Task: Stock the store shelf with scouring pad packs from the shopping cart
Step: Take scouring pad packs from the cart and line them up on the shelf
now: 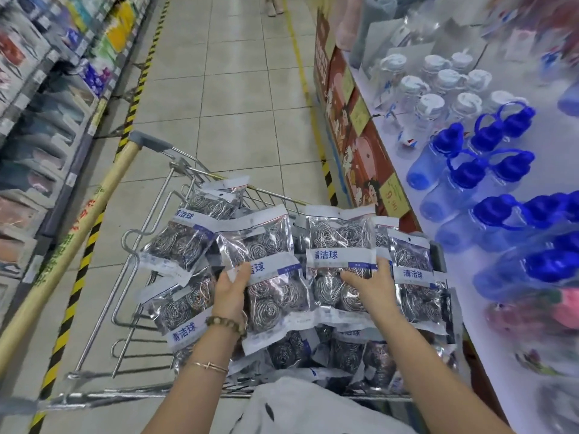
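Head camera, store aisle: from my remote seat I look down into a wire shopping cart (147, 277) heaped with steel-wool scouring pad packs (181, 305), with both of the person's bare forearms reaching over it.

The left hand (232, 289) grips the middle pack (269, 242) at its lower left edge, thumb laid across the printed label and fingers tucked out of sight beneath. The right hand (372, 286) clasps the neighbouring pack (340, 236) from below its label strip, fingers curved over the foil and thumb raised along the right edge. The two held packs sit side by side on top of the pile, touching or nearly so, between the two hands. Every pack in view is in the cart.

I count at least a dozen packs. The lower layers overlap too much for an exact figure.

The left wrist carries two bands: one bead bracelet (225, 322) and one thin bangle (208, 366).

One wooden pole (72, 255) slants along the cart's left side.

To the right, a white display shelf (438, 189) holds about nine clear bottles with white lids (432, 103) and, nearer, roughly ten blue-capped bottles (488, 133), though blur makes both counts rough.

Boxed goods (37, 151) line the racks on the left, beyond a black-and-yellow floor stripe (78, 277).
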Demonstrator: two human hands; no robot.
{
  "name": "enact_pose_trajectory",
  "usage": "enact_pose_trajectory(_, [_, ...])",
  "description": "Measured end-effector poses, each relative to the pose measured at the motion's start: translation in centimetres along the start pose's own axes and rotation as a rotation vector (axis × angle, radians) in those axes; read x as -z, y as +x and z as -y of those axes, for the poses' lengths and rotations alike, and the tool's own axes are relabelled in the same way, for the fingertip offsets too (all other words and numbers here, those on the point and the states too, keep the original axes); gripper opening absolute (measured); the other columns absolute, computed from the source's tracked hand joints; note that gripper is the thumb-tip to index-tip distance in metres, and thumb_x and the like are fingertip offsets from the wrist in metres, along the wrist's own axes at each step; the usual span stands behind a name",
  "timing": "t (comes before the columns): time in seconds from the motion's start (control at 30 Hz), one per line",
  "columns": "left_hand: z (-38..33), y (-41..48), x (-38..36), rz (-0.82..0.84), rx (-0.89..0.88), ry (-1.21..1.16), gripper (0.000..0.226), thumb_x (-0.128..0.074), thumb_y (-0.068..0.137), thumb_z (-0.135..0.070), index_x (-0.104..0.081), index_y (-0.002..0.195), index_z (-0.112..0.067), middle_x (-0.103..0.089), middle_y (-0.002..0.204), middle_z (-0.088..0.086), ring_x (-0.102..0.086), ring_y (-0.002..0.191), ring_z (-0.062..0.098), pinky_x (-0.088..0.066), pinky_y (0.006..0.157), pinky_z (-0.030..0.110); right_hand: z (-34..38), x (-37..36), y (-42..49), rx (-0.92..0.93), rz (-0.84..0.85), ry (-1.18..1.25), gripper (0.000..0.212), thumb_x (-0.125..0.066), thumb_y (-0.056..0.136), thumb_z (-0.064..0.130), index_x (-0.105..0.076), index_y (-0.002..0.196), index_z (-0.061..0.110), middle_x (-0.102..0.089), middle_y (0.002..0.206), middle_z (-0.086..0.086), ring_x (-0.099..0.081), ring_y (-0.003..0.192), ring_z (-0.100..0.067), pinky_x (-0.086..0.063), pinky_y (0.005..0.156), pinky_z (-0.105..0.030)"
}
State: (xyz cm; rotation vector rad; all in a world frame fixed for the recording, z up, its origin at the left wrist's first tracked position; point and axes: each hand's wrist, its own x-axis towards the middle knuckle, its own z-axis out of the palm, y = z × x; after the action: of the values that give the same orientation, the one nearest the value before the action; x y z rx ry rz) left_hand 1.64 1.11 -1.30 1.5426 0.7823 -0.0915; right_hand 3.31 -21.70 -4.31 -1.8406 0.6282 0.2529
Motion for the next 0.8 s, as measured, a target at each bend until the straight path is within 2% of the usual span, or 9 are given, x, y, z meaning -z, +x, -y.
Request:
enact_pose_trajectory(0.1, [0.5, 0.4, -0.8, 0.081, -0.007, 0.118, 0.055, -0.057, 0.088, -0.031, -0.04, 0.134, -0.007, -0.05, 0.119, 0.004, -0.043, 0.12, 0.024, -0.036, 0.095, 0.036, -0.6, 1.5, -1.2, -0.009, -0.067, 0.036, 0.08, -0.077, 0.078, 0.022, -0.028, 0.141, 0.011, -0.044, 0.138, -0.008, -0.043, 0.123, -0.026, -0.034, 0.101, -0.039])
enact_pose_trajectory(0.2, [1.0, 0.6, -1.4, 0.16, 0.016, 0.169, 0.061, -0.063, 0.083, -0.033, -0.039, 0.134, -0.01, -0.043, 0.132, 0.006, -0.04, 0.125, 0.025, -0.034, 0.1, 0.039, -1.7, 2.3, -2.3, -0.047, -0.153, 0.06, 0.084, -0.078, 0.075, 0.025, -0.028, 0.143, 0.015, -0.044, 0.14, -0.005, -0.04, 0.131, -0.029, -0.032, 0.106, -0.045])
enact_pose_trajectory(0.33, [2.2, 0.8, -1.6, 0.242, 0.017, 0.256, 0.044, -0.066, 0.079, -0.037, -0.053, 0.11, -0.01, -0.056, 0.115, 0.004, -0.052, 0.108, 0.023, -0.041, 0.096, 0.04, -3.3, 3.0, -4.5, -0.063, -0.234, 0.093, 0.071, -0.076, 0.078, 0.021, -0.035, 0.136, 0.015, -0.051, 0.127, -0.004, -0.046, 0.121, -0.024, -0.035, 0.101, -0.039])
enact_pose_trajectory(0.4, [2.8, 0.5, -1.8, 0.299, -0.024, 0.298, 0.027, -0.066, 0.08, -0.034, -0.054, 0.092, -0.012, -0.059, 0.095, 0.001, -0.056, 0.093, 0.021, -0.045, 0.086, 0.036, -4.3, 3.1, -6.2, -0.071, -0.3, 0.101, 0.066, -0.074, 0.079, 0.021, -0.038, 0.134, 0.012, -0.055, 0.121, -0.001, -0.05, 0.114, -0.023, -0.037, 0.098, -0.038])
enact_pose_trajectory(0.43, [3.1, 0.3, -2.0, 0.33, -0.047, 0.315, 0.026, -0.066, 0.08, -0.032, -0.054, 0.09, -0.012, -0.058, 0.092, 0.0, -0.055, 0.091, 0.022, -0.045, 0.082, 0.033, -4.8, 3.1, -7.0, -0.076, -0.342, 0.103, 0.063, -0.074, 0.08, 0.021, -0.04, 0.132, 0.012, -0.057, 0.113, 0.003, -0.051, 0.108, -0.022, -0.039, 0.094, -0.035])
enact_pose_trajectory(0.5, [3.4, -0.4, -2.6, 0.393, -0.064, 0.371, 0.043, -0.067, 0.08, -0.035, -0.053, 0.111, -0.008, -0.055, 0.107, 0.002, -0.05, 0.105, 0.02, -0.041, 0.091, 0.034, -5.9, 3.3, -8.7, -0.092, -0.42, 0.103, 0.058, -0.075, 0.079, 0.02, -0.045, 0.128, 0.013, -0.056, 0.097, 0.009, -0.052, 0.099, -0.018, -0.038, 0.086, -0.03])
enact_pose_trajectory(0.57, [3.7, -1.1, -3.4, 0.473, -0.081, 0.423, 0.067, -0.068, 0.077, -0.04, -0.042, 0.13, -0.008, -0.048, 0.126, 0.002, -0.044, 0.116, 0.019, -0.036, 0.098, 0.036, -7.4, 3.6, -10.3, -0.109, -0.488, 0.142, 0.053, -0.075, 0.079, 0.017, -0.048, 0.124, 0.012, -0.058, 0.102, 0.003, -0.054, 0.099, -0.018, -0.038, 0.084, -0.028])
enact_pose_trajectory(0.7, [3.9, -3.1, -5.5, 0.607, -0.123, 0.492, 0.08, -0.065, 0.08, -0.036, -0.023, 0.143, -0.009, -0.03, 0.146, 0.008, -0.033, 0.132, 0.023, -0.033, 0.103, 0.04, -9.9, 4.8, -13.3, -0.145, -0.662, 0.235, 0.042, -0.073, 0.081, 0.021, -0.048, 0.114, 0.019, -0.056, 0.094, 0.009, -0.055, 0.086, -0.014, -0.044, 0.076, -0.032])
enact_pose_trajectory(0.8, [4.1, -4.8, -7.1, 0.694, -0.145, 0.553, 0.085, -0.064, 0.08, -0.039, -0.019, 0.144, -0.008, -0.024, 0.15, 0.009, -0.027, 0.136, 0.025, -0.03, 0.106, 0.041, -11.2, 6.0, -15.5, -0.176, -0.754, 0.251, 0.035, -0.07, 0.083, 0.022, -0.046, 0.108, 0.02, -0.053, 0.089, 0.011, -0.052, 0.076, -0.004, -0.041, 0.068, -0.029])
